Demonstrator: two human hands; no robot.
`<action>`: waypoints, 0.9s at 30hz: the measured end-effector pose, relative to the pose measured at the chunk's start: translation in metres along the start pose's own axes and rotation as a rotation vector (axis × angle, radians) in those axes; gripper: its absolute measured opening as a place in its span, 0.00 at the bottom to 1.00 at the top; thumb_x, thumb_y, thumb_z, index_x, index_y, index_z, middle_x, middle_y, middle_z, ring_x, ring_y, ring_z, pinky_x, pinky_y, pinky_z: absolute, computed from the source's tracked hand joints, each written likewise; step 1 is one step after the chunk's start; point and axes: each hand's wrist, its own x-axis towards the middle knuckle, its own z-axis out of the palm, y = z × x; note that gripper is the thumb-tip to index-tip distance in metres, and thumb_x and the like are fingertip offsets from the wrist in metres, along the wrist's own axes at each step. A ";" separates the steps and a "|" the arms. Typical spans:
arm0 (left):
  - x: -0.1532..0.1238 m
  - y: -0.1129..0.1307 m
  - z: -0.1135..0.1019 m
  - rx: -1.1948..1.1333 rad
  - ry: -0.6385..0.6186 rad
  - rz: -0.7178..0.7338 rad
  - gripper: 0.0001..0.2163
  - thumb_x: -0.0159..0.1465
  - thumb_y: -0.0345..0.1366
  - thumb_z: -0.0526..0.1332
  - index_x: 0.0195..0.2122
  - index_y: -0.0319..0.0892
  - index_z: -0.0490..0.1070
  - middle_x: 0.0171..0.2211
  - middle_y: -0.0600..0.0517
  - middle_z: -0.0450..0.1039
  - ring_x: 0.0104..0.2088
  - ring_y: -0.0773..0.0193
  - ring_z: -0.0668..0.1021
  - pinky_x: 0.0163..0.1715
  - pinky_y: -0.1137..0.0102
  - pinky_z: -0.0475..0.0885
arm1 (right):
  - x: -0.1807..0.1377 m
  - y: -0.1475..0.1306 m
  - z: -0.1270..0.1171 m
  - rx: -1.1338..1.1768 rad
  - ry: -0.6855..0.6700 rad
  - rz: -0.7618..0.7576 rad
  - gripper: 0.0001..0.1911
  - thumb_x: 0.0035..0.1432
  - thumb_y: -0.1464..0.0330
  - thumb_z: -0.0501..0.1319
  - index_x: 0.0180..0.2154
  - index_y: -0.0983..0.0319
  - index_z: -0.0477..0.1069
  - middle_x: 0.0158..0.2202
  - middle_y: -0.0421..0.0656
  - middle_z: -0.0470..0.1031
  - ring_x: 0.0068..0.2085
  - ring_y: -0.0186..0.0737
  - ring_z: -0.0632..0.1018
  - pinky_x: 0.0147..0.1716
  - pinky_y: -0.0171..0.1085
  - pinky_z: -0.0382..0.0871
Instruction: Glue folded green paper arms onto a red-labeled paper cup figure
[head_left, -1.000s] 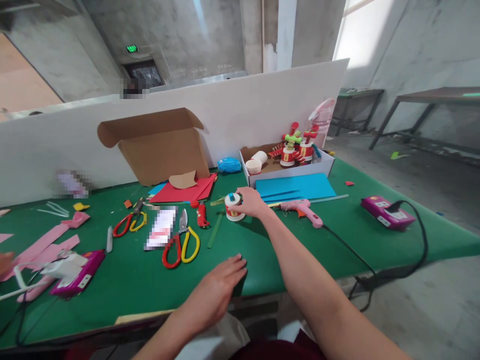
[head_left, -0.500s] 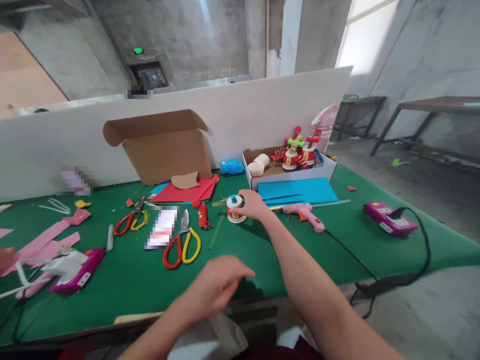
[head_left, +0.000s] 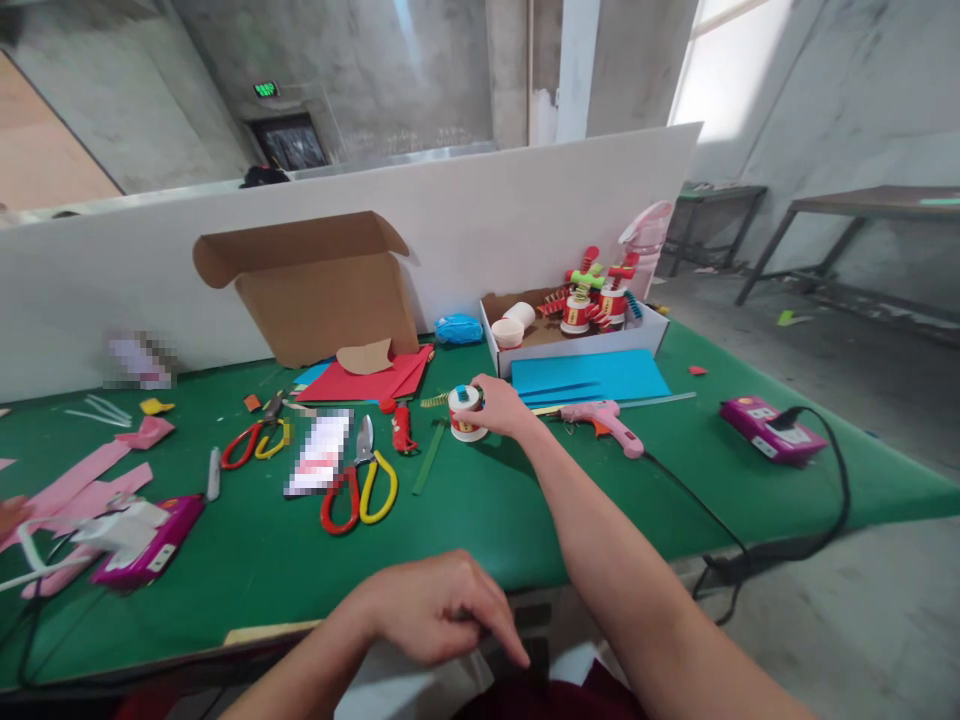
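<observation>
My right hand reaches across the green table and is closed round a small white cup with a red band and a blue top, which stands on the cloth. My left hand hovers at the table's near edge, fingers curled down with the forefinger pointing past the edge. What it holds, if anything, is hidden. A pink glue gun lies just right of the cup. Red-and-yellow scissors lie to its left.
A white box at the back holds cups and finished red toys, with blue sheets in front. An open cardboard box, red paper, a second pair of scissors, pink strips and two purple power units with cables also lie about.
My left hand has lifted off the cloth, pulled back over the near edge and curled its fingers. My right hand stays on the cup.
</observation>
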 end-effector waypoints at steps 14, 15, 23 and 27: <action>0.020 -0.070 -0.146 0.425 1.530 -0.236 0.08 0.62 0.38 0.57 0.35 0.40 0.73 0.31 0.50 0.78 0.32 0.63 0.78 0.35 0.69 0.73 | 0.000 -0.001 -0.001 0.110 0.024 0.029 0.26 0.46 0.59 0.69 0.45 0.61 0.68 0.45 0.47 0.77 0.46 0.46 0.77 0.44 0.42 0.67; 0.021 -0.076 -0.144 0.498 1.506 -0.234 0.08 0.62 0.36 0.56 0.36 0.41 0.73 0.35 0.49 0.78 0.35 0.62 0.78 0.38 0.67 0.73 | 0.000 -0.002 -0.001 0.128 0.035 0.026 0.27 0.46 0.59 0.69 0.47 0.62 0.67 0.47 0.49 0.76 0.48 0.47 0.76 0.46 0.43 0.67; 0.025 -0.087 -0.125 0.776 1.326 -0.153 0.11 0.66 0.35 0.53 0.42 0.44 0.75 0.42 0.47 0.77 0.47 0.58 0.74 0.52 0.58 0.68 | 0.007 0.007 0.000 0.298 0.179 -0.074 0.11 0.56 0.67 0.59 0.42 0.60 0.71 0.46 0.45 0.77 0.50 0.43 0.76 0.52 0.44 0.66; 0.030 -0.094 -0.128 0.760 1.214 -0.167 0.11 0.64 0.39 0.58 0.45 0.44 0.74 0.47 0.46 0.75 0.51 0.56 0.72 0.54 0.56 0.66 | 0.011 0.014 -0.004 0.315 0.197 -0.016 0.10 0.58 0.74 0.54 0.33 0.60 0.74 0.46 0.44 0.77 0.51 0.41 0.75 0.55 0.44 0.64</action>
